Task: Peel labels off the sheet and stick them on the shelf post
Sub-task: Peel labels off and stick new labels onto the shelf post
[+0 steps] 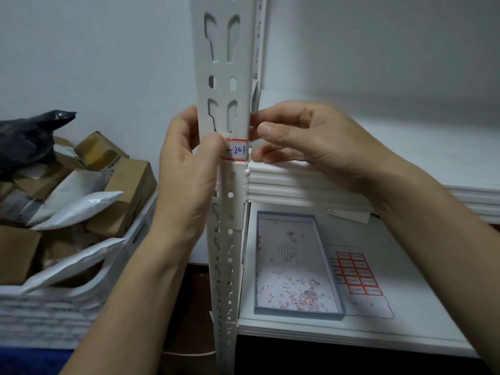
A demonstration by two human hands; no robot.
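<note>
A white perforated shelf post runs up the middle of the head view. A red-bordered white label with blue handwriting lies across the post's front. My left hand wraps the post's left side, its thumb pressing the label's left end. My right hand holds the label's right end at the post's corner with thumb and fingers. The label sheet, with several red-bordered labels, lies flat on the lower shelf board at the right.
A shallow blue-rimmed box with red paper scraps lies beside the sheet on the lower shelf. A white crate of cardboard boxes and mailer bags stands at the left. The upper shelf board lies just right of my hands.
</note>
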